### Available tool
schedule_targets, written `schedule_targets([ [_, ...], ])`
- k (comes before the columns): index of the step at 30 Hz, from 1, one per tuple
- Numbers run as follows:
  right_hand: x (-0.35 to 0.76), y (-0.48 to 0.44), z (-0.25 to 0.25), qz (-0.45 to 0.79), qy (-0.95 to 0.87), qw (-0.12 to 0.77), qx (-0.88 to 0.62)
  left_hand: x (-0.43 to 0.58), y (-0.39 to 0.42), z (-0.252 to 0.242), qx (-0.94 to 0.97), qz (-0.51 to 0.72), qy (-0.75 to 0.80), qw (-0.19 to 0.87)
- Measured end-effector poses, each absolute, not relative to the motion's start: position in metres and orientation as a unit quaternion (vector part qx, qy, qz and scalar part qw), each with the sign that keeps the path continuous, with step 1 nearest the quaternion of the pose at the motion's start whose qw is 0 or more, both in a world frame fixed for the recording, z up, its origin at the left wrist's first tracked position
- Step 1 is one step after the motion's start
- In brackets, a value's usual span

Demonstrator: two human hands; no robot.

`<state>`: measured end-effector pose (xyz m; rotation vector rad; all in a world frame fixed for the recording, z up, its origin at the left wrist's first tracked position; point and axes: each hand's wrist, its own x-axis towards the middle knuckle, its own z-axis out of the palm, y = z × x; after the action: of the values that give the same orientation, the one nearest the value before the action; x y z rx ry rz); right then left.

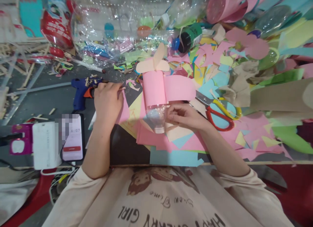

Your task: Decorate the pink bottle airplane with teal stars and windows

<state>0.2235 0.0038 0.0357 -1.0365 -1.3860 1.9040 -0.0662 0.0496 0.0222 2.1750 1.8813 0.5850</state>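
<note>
A plastic bottle (156,118) wrapped in pink paper (154,87) lies with its neck toward me. Peach paper petals (156,62) show at its far end, and a loose pink flap (180,87) spreads to its right. Just beside the bottle's clear part, my right hand (183,116) rests with loosely bent fingers, apparently gripping nothing. My left hand (108,98) lies by the nozzle end of a blue glue gun (80,90), its fingers together and bent down. Their tips are hidden, and a small pale bit shows near them.
Red-and-yellow scissors (220,114) lie right of my right hand. Paper scraps (254,132) cover the right side. Clear plastic bottles (97,21) and a green-labelled bottle (190,38) fill the back. A phone (73,135) and white power bank (45,145) sit at the left edge.
</note>
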Motion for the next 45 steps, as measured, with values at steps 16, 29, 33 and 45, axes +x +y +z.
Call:
schedule_targets([
  [16,0.221,-0.002,0.025,0.822,-0.426,0.296,-0.236,-0.013,0.012,0.074,0.712,0.516,0.477,0.027],
  [29,0.212,-0.007,0.027,0.819,-0.379,0.357,-0.24,0.047,-0.001,0.049,0.804,0.475,0.335,0.127],
  [33,0.212,-0.007,0.025,0.796,-0.328,0.387,-0.329,0.053,0.0,0.044,0.856,0.395,0.306,0.133],
  [45,0.203,-0.002,0.032,0.655,-0.321,0.493,-0.474,-0.128,0.046,0.062,0.571,0.224,0.789,0.036],
])
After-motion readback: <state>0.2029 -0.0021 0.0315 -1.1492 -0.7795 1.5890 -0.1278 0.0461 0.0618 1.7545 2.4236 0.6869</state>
